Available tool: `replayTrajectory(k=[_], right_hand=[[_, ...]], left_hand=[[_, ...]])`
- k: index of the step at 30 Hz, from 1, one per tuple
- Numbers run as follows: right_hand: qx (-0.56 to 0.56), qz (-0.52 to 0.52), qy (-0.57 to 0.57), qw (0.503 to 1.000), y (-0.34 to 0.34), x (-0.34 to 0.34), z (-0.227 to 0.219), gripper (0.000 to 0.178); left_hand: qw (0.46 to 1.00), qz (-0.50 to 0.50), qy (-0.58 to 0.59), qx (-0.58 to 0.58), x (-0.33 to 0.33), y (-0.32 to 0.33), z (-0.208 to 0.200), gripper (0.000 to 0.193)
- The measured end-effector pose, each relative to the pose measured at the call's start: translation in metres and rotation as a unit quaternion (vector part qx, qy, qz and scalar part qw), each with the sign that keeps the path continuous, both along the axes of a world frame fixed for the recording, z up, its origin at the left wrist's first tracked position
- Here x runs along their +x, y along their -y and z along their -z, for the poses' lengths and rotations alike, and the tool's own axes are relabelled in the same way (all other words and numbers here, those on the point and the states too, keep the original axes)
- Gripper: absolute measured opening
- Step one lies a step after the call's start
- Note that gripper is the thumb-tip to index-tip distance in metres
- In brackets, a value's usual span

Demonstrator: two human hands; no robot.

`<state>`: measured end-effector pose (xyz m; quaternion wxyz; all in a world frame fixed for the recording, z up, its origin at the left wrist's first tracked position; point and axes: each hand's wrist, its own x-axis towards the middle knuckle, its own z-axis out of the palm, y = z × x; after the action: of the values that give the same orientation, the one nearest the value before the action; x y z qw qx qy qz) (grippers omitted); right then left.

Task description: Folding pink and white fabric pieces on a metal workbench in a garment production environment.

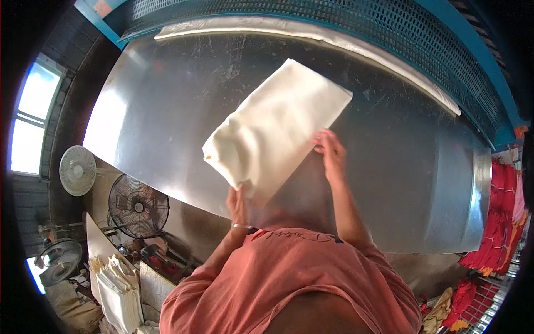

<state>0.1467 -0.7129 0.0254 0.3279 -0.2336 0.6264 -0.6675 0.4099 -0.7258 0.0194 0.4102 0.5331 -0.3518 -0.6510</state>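
Note:
A folded cream cloth [283, 117] lies slantwise on a large shiny metal table [400, 161]. Its far part is flat with straight edges, while the near left end is rumpled and bulges up. My left hand [238, 207], with a thin band at the wrist, pinches the cloth's near left corner between closed fingers. At the cloth's right edge is my right hand [332, 156], its fingers slightly bent and apart, the tips touching or just beside the edge. Slight blur hides the exact contact there.
A rolled length of white cloth [311, 34] lies along the table's far edge, below a blue perforated metal guard [389, 28]. Fans [139, 207] and a stack of pale folded sheets [117, 295] stand at left. Red bundles [495, 217] hang at right.

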Motion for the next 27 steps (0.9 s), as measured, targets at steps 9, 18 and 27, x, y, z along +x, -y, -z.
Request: replayTrajectory(k=[9,18,27], right_hand=[[0.110,0.021,0.130,0.985,0.086,-0.005,0.028,0.036],[-0.065,-0.210,0.026,0.975,0.299,0.129,-0.078,0.025],[0.094,-0.360,0.074,0.925,0.358,0.197,0.000,0.031]], left_hand=[[0.998,0.058,-0.020,-0.013,0.045,0.106,0.024,0.026],[0.978,-0.134,-0.039,-0.156,0.173,0.220,0.011,0.023],[0.934,-0.196,0.266,-0.139,0.321,0.301,0.044,0.044]])
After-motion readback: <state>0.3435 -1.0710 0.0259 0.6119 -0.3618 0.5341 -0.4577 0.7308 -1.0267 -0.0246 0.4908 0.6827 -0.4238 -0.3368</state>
